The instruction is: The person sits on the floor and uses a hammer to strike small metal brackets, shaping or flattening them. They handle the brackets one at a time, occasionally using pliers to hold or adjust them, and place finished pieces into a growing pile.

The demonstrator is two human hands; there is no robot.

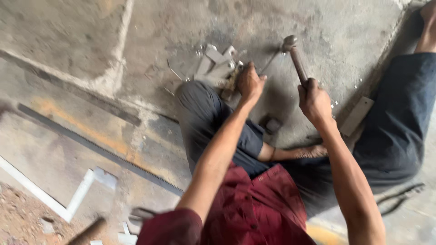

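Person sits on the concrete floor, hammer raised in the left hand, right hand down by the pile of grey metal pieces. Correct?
Hands are swapped. In the head view the right hand grips the hammer, its head raised, and the left hand is down by the grey metal pieces. The rest stands: the person sits on the concrete floor.

A single head-worn camera looks steeply down from above the seated person's chest, close over both outstretched forearms, facing the grey concrete floor point(81, 41) ahead; the frame is tilted, and the nearest edges blur out of focus
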